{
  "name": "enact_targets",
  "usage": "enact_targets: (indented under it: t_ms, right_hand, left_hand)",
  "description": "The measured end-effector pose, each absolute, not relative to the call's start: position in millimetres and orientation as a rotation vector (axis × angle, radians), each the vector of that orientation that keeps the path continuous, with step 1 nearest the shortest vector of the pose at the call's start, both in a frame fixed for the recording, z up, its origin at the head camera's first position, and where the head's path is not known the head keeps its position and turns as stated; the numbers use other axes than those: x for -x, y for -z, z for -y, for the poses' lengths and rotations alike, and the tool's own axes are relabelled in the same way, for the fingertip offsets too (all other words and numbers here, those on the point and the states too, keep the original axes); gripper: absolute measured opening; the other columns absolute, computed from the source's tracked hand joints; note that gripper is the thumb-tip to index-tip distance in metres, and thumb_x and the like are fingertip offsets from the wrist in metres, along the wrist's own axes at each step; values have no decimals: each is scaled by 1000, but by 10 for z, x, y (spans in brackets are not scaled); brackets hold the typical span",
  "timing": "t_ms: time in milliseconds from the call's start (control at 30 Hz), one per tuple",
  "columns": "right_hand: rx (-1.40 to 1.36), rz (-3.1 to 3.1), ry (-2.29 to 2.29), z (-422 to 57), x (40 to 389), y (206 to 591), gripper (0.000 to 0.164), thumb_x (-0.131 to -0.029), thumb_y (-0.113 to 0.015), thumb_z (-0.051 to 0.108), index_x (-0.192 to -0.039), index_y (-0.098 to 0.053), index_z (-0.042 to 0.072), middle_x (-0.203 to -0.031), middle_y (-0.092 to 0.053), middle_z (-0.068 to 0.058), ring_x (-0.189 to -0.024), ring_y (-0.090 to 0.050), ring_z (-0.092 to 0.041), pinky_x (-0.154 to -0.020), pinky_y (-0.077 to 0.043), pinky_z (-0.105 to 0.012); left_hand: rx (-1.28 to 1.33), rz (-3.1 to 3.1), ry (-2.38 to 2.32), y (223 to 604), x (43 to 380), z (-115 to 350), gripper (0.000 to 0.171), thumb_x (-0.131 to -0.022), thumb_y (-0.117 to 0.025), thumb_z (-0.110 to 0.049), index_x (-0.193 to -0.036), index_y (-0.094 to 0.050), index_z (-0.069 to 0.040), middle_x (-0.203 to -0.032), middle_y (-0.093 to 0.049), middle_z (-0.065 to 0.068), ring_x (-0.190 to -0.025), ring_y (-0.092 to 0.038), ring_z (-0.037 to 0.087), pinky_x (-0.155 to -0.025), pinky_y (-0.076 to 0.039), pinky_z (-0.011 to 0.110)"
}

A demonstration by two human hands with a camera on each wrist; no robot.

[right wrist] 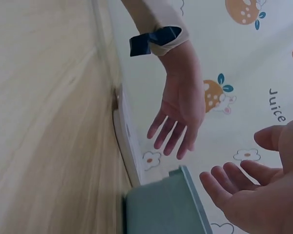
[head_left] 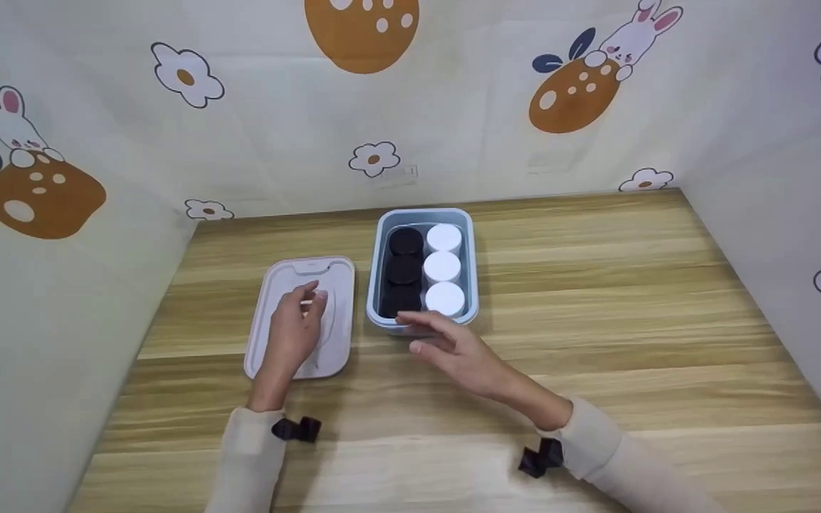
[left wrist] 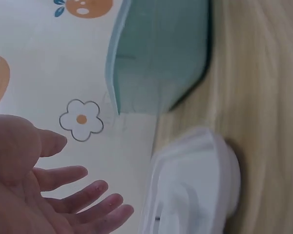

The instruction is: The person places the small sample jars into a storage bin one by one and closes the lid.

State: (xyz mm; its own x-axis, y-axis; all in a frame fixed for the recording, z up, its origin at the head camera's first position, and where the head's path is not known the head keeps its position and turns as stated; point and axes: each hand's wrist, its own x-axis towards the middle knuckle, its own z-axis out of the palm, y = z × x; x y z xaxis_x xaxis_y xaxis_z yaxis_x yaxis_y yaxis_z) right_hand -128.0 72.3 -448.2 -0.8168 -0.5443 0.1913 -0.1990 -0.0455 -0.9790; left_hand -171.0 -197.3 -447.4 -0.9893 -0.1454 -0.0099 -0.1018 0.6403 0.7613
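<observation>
A light blue plastic box [head_left: 473, 285] stands on the wooden table, holding a column of black round pieces [head_left: 405, 269] on its left and a column of white round pieces [head_left: 442, 267] on its right. Left of the box lies its pale lid [head_left: 343, 356], flat on the table. My left hand [head_left: 295, 328] hovers over the lid, fingers relaxed and nothing in them. At the box's near edge is my right hand [head_left: 464, 356], its fingers loosely extended and overlapping the rim in the head view. Both palms face inward, as the left hand [right wrist: 181, 105] shows in the right wrist view.
Patterned cloth [head_left: 275, 142] with rabbits, oranges and flowers rises behind the table and along both sides. The wooden tabletop [head_left: 610, 306] stretches to the right of the box. Black camera mounts [head_left: 296, 429] sit at both wrists.
</observation>
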Motion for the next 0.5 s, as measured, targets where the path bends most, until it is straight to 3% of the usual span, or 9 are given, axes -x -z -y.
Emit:
enact_targets:
  t_ms: [200, 500]
  right_hand:
    - [749, -1871, 1872, -593, 1234, 4511, 51, -101, -59, 14, -148, -45, 0, -151, -47, -22, -140, -44, -41, -107, -48, -28]
    - [696, -1728, 1813, -372, 1250, 4650, 57, -100, -59, 12, -151, -38, -2, -154, -42, -23, -144, -39, -41, -108, -47, -30]
  left_hand:
    - [-242, 2852, 1181, 4510, 1616, 2229, 47, -106, -47, -23, -144, -48, 3, -136, -54, 31, -126, -53, 46, -107, -43, 55]
    - [-305, 2928, 1111, 4488, 1591, 2554, 48, -104, -48, -17, -145, -44, 7, -138, -51, 36, -133, -46, 50, -111, -37, 59]
